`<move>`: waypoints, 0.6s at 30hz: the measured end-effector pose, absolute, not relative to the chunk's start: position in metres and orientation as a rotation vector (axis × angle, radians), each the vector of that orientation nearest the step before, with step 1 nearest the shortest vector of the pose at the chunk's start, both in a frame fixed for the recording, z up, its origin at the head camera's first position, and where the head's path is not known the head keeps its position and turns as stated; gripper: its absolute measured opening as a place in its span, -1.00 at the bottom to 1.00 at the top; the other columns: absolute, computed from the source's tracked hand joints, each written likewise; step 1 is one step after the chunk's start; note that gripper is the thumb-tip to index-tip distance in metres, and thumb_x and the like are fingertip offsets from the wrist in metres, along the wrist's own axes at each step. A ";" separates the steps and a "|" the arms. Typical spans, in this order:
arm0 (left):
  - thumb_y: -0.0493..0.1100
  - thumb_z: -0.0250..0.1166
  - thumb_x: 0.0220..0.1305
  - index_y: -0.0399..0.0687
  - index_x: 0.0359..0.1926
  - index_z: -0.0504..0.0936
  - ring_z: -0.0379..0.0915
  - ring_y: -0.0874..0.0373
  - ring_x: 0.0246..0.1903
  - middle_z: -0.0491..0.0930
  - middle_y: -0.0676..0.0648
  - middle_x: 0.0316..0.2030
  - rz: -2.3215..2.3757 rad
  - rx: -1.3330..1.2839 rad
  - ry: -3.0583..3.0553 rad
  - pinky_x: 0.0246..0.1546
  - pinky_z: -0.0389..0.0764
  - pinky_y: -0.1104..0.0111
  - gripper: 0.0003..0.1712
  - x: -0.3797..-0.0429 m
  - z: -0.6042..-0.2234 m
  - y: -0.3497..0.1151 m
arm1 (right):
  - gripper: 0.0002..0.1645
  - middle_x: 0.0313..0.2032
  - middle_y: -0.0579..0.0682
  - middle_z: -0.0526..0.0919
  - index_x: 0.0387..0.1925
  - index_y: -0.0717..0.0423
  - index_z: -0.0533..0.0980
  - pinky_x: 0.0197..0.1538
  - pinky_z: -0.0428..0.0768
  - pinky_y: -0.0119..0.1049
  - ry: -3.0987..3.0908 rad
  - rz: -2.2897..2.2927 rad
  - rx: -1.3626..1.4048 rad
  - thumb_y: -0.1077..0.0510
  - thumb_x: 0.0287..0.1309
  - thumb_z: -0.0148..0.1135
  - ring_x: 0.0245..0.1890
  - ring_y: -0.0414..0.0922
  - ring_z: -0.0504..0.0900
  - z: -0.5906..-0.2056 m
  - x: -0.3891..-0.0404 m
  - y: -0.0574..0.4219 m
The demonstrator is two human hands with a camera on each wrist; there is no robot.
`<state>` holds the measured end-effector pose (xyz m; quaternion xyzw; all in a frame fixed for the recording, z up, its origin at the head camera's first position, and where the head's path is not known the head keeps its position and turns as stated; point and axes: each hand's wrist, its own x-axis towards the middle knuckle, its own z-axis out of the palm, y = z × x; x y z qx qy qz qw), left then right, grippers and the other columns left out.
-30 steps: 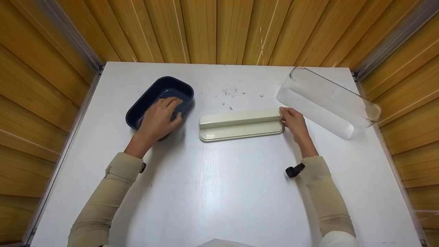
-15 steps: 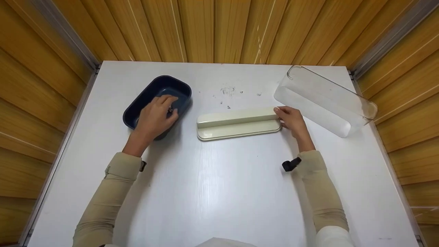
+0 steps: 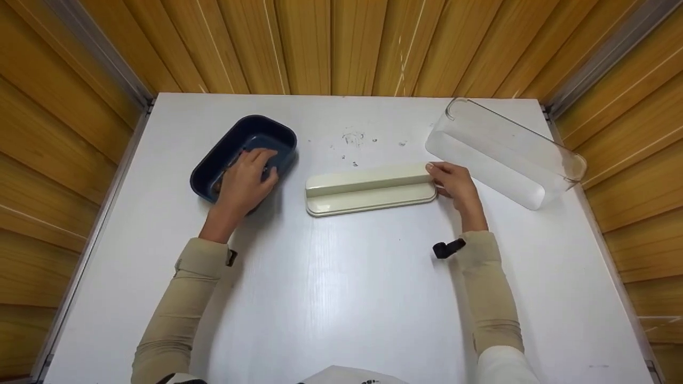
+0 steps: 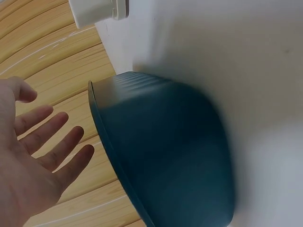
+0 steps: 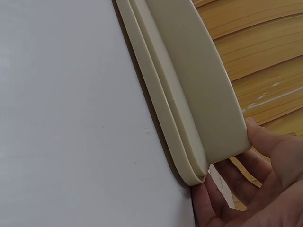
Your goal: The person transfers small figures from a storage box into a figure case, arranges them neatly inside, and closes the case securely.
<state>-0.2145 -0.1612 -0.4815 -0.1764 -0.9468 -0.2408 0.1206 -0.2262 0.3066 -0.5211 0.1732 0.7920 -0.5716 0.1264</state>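
A dark blue plastic bin (image 3: 200, 178) stands at the left of the table. My left hand (image 3: 245, 176) hovers over its opening, covering much of the inside. In the left wrist view the left hand's fingers (image 4: 71, 142) are spread and hold nothing, beside the bin's rim. Something small and brownish (image 3: 217, 185) shows inside; its kind is unclear. A long cream-coloured lid (image 3: 368, 194) with a step along its length lies at mid-table. My right hand (image 3: 456, 184) grips its right end, thumb against the raised part, other fingers (image 5: 241, 179) around the end.
A long clear container (image 3: 501, 149) with a white lower part lies slantwise at the back right. Dark marks (image 3: 353, 138) and specks are on the white tabletop (image 3: 341, 277) behind the lid. Wood-patterned walls (image 3: 320, 48) border the back and both sides.
The left hand stays over the bin with its wrist and forearm shifted slightly to the right. The right hand keeps its hold on the lid, which has barely moved.
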 end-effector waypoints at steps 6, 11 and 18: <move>-0.37 0.27 0.38 -0.20 0.29 0.53 0.44 -0.24 0.16 0.50 -0.24 0.24 -0.804 -0.461 -2.834 0.06 0.58 -0.01 -0.53 -0.226 -0.476 -0.164 | -0.27 0.27 0.11 0.51 0.42 0.14 0.39 0.25 0.54 -0.19 2.271 -1.697 0.531 -0.16 0.38 0.24 0.15 -0.08 0.56 -0.521 -0.230 0.304; -0.42 0.29 0.34 -0.22 0.27 0.54 0.41 -0.27 0.15 0.48 -0.29 0.23 -0.817 -0.445 -2.889 0.06 0.57 0.00 -0.52 -0.237 -0.467 -0.169 | -0.28 0.14 0.01 0.57 0.39 0.18 0.41 0.20 0.56 -0.23 2.248 -1.749 0.528 -0.13 0.37 0.27 0.06 -0.15 0.59 -0.520 -0.231 0.302; -0.25 0.26 0.43 -0.26 0.31 0.49 0.37 -0.31 0.22 0.44 -0.34 0.27 -0.606 -0.466 -3.137 0.11 0.54 -0.07 -0.53 -0.263 -0.466 -0.170 | -0.25 0.07 -0.04 0.57 0.41 0.20 0.38 0.17 0.57 -0.24 2.240 -1.761 0.510 -0.14 0.37 0.26 0.02 -0.17 0.60 -0.522 -0.228 0.304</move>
